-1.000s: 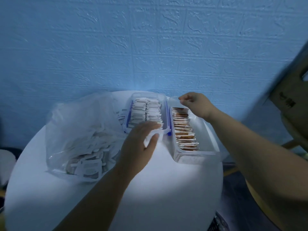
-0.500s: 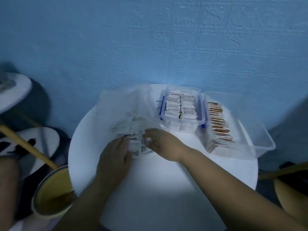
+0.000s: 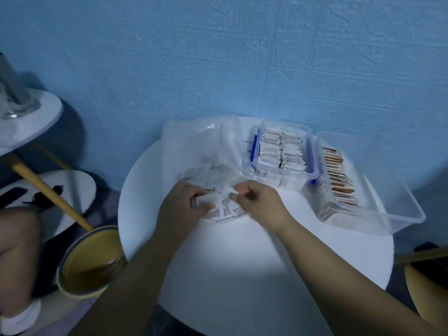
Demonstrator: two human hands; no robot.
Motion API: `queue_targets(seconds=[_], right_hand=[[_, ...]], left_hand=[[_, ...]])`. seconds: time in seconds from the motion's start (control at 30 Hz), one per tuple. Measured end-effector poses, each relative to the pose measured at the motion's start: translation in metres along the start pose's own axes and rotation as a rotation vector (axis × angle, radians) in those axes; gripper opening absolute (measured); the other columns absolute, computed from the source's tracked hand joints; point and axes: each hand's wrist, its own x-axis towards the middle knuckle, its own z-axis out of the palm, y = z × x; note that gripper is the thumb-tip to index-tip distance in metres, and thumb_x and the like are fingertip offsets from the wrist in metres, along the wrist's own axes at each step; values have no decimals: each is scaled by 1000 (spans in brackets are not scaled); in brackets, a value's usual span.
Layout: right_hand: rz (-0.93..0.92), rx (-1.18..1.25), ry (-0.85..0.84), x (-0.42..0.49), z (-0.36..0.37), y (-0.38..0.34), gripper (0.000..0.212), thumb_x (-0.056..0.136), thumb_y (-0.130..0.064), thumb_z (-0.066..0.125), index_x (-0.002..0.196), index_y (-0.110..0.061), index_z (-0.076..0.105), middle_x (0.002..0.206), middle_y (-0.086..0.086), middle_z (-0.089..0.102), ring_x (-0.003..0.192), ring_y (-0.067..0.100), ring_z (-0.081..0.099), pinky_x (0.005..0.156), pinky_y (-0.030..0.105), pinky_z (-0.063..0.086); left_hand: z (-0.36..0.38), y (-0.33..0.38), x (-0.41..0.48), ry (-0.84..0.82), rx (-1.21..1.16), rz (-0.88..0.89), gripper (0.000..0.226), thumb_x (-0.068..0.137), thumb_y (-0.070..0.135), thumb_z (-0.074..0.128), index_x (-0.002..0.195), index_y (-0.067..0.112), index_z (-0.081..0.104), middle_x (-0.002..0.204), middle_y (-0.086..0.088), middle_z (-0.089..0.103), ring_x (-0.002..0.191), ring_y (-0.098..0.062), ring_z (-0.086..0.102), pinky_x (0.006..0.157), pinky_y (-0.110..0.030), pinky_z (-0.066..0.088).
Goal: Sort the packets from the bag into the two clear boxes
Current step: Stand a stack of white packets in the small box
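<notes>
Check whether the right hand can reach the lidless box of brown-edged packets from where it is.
Probably yes. The right hand pinches packets at the bag mouth; the lidless box stands to its right, top open. Only bare table lies between; the blue-clipped box sits farther back.

One head-worn wide-angle view, from above the near edge of the table (image 3: 242, 275), facing forward and steeply down, close to the tabletop, wall (image 3: 218, 57) filling the upper half, table centred in the lower half.
</notes>
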Motion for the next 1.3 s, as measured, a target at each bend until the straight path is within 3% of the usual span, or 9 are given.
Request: queue_targets(seconds=[0.2,0.3,0.4,0.53,0.67,0.8,1.03,1.13,1.3], right_hand=[[90,-209,-56,9,16,-8,53,73,-37,76,120,-22,59,83,-8,58,80,7,55,72,20,40],[105,-106,-40,11,14,-8,45,71,-19,78,114,-20,62,77,-4,59,57,-4,54,62,15,43],[101,-11,-3,7,1,-9,31,73,-6,75,102,-14,65,68,-2,53,54,6,50,57,17,41],[60,127,52,1,-18,-13,26,77,0,70,92,-21,65,72,6,50,61,15,50,67,27,43],[36,391,-7,-9,-27,-26,24,78,5,67,87,-17,65,65,0,51,53,6,55,64,19,49],[-16,417,-128,-17,-12,-39,30,75,12,66,86,-15,63,55,-6,47,48,1,50,54,15,50],[-106,-35,-33,-19,8,-25,26,70,-18,80,89,-21,63,78,-8,55,66,8,50,60,13,39],[-57,-426,-39,-14,5,-7,49,77,-38,72,120,-18,58,111,0,54,102,18,52,84,21,41],[8,-566,-87,-10,6,-4,51,73,-46,71,110,-12,61,110,6,47,112,26,45,95,37,42]], left_hand=[[-10,-1,0,47,-70,-62,15,83,25,67,91,15,60,82,3,64,73,-17,58,64,-21,43],[-11,0,-2,81,-80,-55,20,86,32,62,95,15,59,85,4,64,77,-17,59,69,-25,47],[-12,-1,0,171,-96,-36,19,87,32,61,95,15,58,85,5,61,79,-18,59,71,-28,49],[-12,4,1,258,-178,-87,23,90,28,57,106,12,62,96,6,62,86,-14,59,67,-9,44],[-9,11,1,238,-295,-173,15,93,24,53,105,19,60,100,4,65,90,-17,61,79,-29,53],[2,34,-8,117,-777,-399,15,95,15,48,92,21,61,94,-3,67,82,-17,63,72,-32,56],[15,15,-32,142,-624,-342,17,80,23,70,94,25,61,88,5,69,78,-14,64,75,-39,53],[16,11,-41,234,-545,-326,17,84,20,67,98,25,58,90,11,65,85,-14,63,73,-19,50],[19,13,-46,269,-448,-292,20,85,21,65,100,27,55,88,17,61,82,-8,58,64,-1,40]])
